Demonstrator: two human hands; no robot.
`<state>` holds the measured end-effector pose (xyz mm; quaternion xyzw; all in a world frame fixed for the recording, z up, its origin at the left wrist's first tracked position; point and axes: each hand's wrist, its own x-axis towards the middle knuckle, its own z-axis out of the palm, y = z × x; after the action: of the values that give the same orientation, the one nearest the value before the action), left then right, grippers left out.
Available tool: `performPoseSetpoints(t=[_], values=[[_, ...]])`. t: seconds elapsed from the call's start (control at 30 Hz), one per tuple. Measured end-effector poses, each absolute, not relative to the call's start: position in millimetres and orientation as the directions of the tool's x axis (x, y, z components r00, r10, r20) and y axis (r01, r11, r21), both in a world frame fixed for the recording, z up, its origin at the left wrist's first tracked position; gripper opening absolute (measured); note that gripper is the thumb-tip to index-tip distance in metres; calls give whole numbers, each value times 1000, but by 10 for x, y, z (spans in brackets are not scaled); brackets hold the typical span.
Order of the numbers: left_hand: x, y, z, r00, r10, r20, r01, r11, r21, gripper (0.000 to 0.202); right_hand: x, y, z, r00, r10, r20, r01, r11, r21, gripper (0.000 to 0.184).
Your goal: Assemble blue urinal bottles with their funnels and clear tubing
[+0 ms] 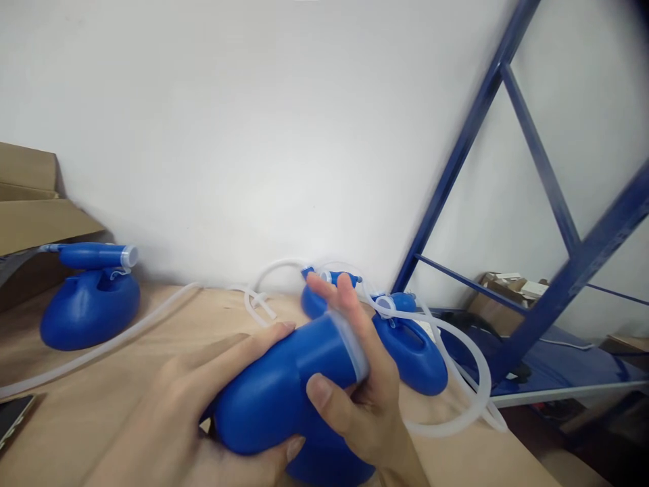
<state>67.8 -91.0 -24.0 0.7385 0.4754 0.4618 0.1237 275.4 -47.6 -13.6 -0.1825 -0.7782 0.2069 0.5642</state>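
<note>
A blue plastic bottle with a thick cylindrical neck is held in front of me, tilted up to the right. My left hand wraps around the rounded rear end of the neck, thumb below and fingers above. At the mouth end sits a translucent white cap. My right hand grips there, its thumb on the blue neck and its palm side against the cap; two fingers stretch up past the rim. The bottle's lower body is partly hidden below the hands.
Similar blue bottles stand at the left, behind my fingers and at the right. Translucent hoses loop across the wooden table. A cardboard box, a dark flat object and a blue metal rack flank it.
</note>
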Motion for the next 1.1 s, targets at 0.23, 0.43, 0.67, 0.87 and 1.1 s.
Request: performPoseSetpoints(t=[0.23,0.43,0.67,0.87,1.1], values=[[744,-793,-243,116,720,684,554,-619,557,75,2702,-475,-159,-243,591,769,35,798,-602,73],[639,-659,79,-132,940,315,317,-261,912,77,2685,-300,-102,22,602,798,-76,797,-599,67],[543,-619,109,-199,948,248,162,-217,963,77,2881,-145,-43,-269,507,819,213,861,-462,18],[582,-609,84,-154,953,262,144,-240,960,77,2706,-137,-181,-149,330,932,269,921,-283,26],[569,-656,96,-139,959,249,186,-221,957,77,2601,-196,-230,-82,296,952,326,911,-255,37]])
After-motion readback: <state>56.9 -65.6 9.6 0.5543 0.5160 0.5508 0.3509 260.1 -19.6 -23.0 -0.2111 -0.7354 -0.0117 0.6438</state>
